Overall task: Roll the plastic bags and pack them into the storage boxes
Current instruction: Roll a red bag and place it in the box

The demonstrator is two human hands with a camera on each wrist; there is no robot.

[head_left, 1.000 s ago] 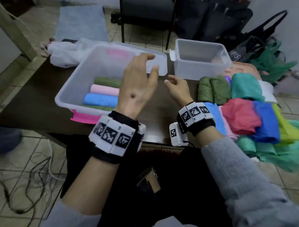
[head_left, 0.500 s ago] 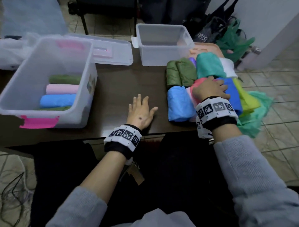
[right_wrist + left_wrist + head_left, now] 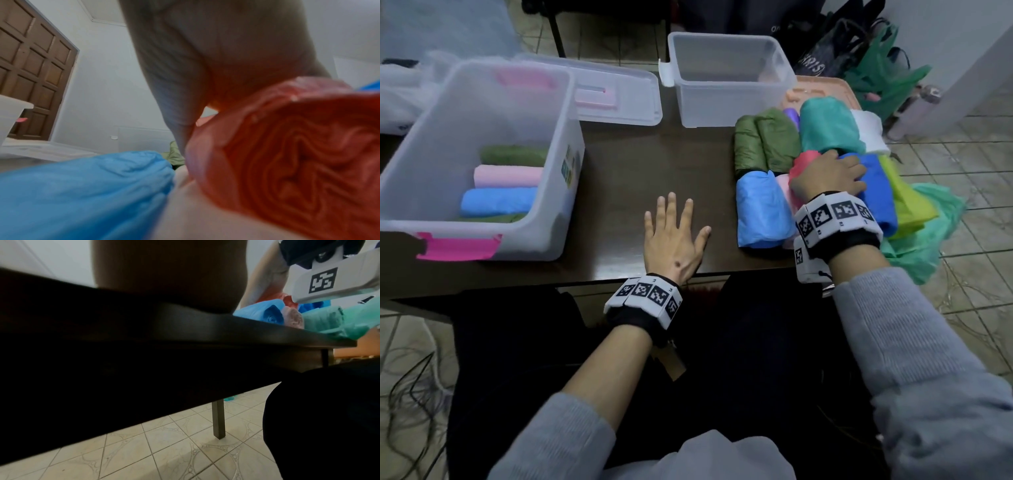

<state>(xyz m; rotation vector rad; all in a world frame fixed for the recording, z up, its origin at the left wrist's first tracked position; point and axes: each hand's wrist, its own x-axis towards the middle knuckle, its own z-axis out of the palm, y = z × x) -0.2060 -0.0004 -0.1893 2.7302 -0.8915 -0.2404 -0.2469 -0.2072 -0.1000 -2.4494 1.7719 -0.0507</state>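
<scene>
Large clear storage box point(image 3: 482, 144): sits at the bench's left, holding four rolled bags; room remains at its far end.
Left hand point(image 3: 674, 236): flat, fingers spread, resting on the dark bench point(image 3: 619, 164), holding nothing.
Open room: bare bench between box and pile gives a clear carrying path.
Right hand point(image 3: 825, 174): fingers curled over the red rolled plastic bag point(image 3: 287, 154); grip it round the middle so it stays wound.
Edge: loose green bags point(image 3: 928, 233) overhang the right edge; lift without dragging.

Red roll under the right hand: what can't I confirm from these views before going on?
- Grip on the red roll: head view, the back of the right hand covers it; right wrist view is blurred.
- Small box floor: head view, frosted walls blur it.
- Purple item: mostly buried between green rolls.
- Left hand: left wrist view shows only dark table edge.
</scene>
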